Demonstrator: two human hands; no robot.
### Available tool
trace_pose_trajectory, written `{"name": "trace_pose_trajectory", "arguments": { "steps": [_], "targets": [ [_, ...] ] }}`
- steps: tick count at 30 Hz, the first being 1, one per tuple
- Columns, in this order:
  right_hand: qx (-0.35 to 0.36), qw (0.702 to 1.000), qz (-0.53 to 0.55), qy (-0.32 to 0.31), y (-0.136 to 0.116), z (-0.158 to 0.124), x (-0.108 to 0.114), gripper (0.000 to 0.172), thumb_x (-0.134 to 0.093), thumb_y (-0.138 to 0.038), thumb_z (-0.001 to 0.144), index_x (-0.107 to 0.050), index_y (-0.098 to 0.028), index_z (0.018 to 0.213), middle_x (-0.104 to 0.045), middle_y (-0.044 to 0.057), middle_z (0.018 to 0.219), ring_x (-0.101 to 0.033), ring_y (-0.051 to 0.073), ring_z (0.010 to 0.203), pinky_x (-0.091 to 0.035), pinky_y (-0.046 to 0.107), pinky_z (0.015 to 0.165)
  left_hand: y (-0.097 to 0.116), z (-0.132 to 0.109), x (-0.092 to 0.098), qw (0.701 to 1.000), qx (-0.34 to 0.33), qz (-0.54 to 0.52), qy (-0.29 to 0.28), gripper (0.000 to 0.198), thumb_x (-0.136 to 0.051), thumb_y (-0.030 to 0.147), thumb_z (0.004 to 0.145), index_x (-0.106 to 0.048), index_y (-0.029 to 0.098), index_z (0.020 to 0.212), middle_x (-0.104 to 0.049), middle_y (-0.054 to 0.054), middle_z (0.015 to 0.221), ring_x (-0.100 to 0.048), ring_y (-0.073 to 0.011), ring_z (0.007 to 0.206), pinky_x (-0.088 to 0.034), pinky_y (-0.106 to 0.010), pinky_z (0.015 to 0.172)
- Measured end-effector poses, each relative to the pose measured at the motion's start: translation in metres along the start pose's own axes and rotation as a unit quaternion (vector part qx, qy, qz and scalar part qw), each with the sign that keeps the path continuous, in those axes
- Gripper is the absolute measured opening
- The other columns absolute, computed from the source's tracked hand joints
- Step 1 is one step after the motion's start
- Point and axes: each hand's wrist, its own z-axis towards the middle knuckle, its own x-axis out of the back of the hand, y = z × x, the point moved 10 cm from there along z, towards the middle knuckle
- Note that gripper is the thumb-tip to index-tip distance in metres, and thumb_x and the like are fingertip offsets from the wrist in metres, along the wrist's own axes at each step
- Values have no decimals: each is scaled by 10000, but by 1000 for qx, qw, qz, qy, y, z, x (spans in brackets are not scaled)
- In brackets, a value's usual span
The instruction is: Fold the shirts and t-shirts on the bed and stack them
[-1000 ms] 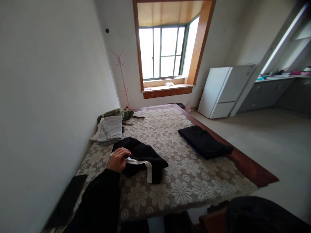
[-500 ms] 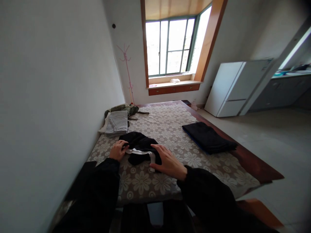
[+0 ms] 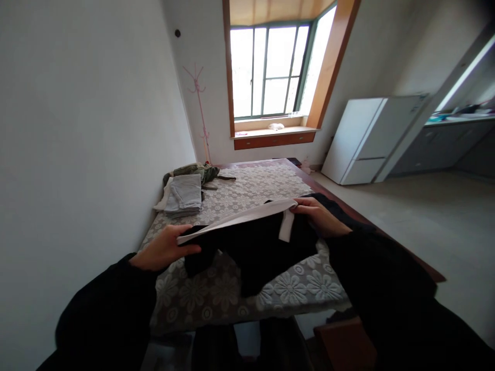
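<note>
A black garment [image 3: 255, 247] with a white band [image 3: 247, 215] along its upper edge is stretched between my hands above the flower-patterned cover [image 3: 294, 288]. My left hand [image 3: 164, 248] grips one end of the band, thumb in front. At the other end, my right hand [image 3: 320, 216] pinches the band near its corner, where a short white strip hangs down. Black cloth droops below the band towards the cover. Beyond my right hand lies a folded dark garment [image 3: 344, 216], partly hidden by that hand and sleeve.
Folded grey cloth [image 3: 183, 196] lies at the left by the wall, against an olive-green item with straps [image 3: 193, 172]. A pink coat stand [image 3: 201, 113] rises behind the far edge. To the right are a white fridge [image 3: 353, 136] and tiled floor.
The black garment has been lifted off the cover and pulled out wide, its white band now taut. My left hand has moved left, my right hand right and farther away.
</note>
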Motion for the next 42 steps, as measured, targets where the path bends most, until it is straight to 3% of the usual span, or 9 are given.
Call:
{"name": "trace_pose_trajectory", "arguments": {
  "steps": [5,9,12,14,17,19,25,30,42],
  "targets": [
    [-73,987,-74,-124,-13,32,3,287,-811,-438,728,-779,-186,862,-758,30,824,-693,215,759,-565,328,725,-17,31,13,990,51,-40,-122,358,-766,519,751,-680,178,685,-601,24,619,-507,-135,565,-406,-222,525],
    [138,963,-222,59,-86,87,44,377,-732,-545,803,-746,-168,798,-721,17,759,-647,205,764,-544,357,773,-5,80,105,981,9,-12,193,375,-745,522,746,-733,147,734,-627,10,632,-506,-131,572,-408,-234,538],
    [303,882,-267,242,-153,73,68,328,-641,-487,910,-750,-179,943,-741,46,915,-657,238,905,-519,409,895,59,55,161,874,-107,55,471,321,-686,419,868,-797,127,941,-652,3,739,-535,-128,675,-438,-255,651],
    [368,833,-275,309,-178,43,73,276,-586,-423,961,-737,-209,1049,-742,59,1021,-656,254,999,-513,418,933,107,23,165,794,-196,132,559,253,-686,334,915,-807,152,1043,-616,6,777,-532,-120,741,-434,-261,708],
    [394,806,-290,333,-179,-3,71,243,-544,-338,984,-711,-263,1143,-732,50,1096,-655,262,1076,-514,434,974,141,-14,140,745,-287,232,555,214,-702,235,930,-797,210,1120,-583,3,845,-529,-108,780,-435,-255,714],
    [382,818,-321,286,-156,-26,61,267,-527,-267,972,-701,-289,1173,-729,40,1129,-659,264,1101,-511,458,1006,131,-29,114,768,-309,262,496,247,-686,175,929,-788,243,1143,-580,10,854,-534,-97,736,-442,-238,671],
    [280,865,-417,-7,-7,-80,2,368,-465,-104,919,-725,-250,1135,-741,86,1124,-674,254,1105,-516,448,1042,27,-57,-29,919,-255,272,127,473,-490,45,938,-713,298,1269,-667,5,882,-640,-84,688,-494,-186,639],
    [222,874,-421,-97,84,-135,-28,431,-467,-48,888,-721,-277,1150,-736,71,1144,-667,243,1132,-528,436,1051,-26,-102,-119,961,-180,208,12,353,-594,201,965,-700,317,1282,-691,5,866,-672,-94,650,-504,-176,598],
    [159,883,-436,-71,107,-137,-21,348,-582,-160,909,-741,-304,1182,-729,58,1224,-632,267,1251,-460,519,1152,-42,-111,-134,987,-48,153,-7,236,-654,240,916,-768,320,1106,-746,-38,982,-721,-187,895,-597,-266,750]
  ]
}}
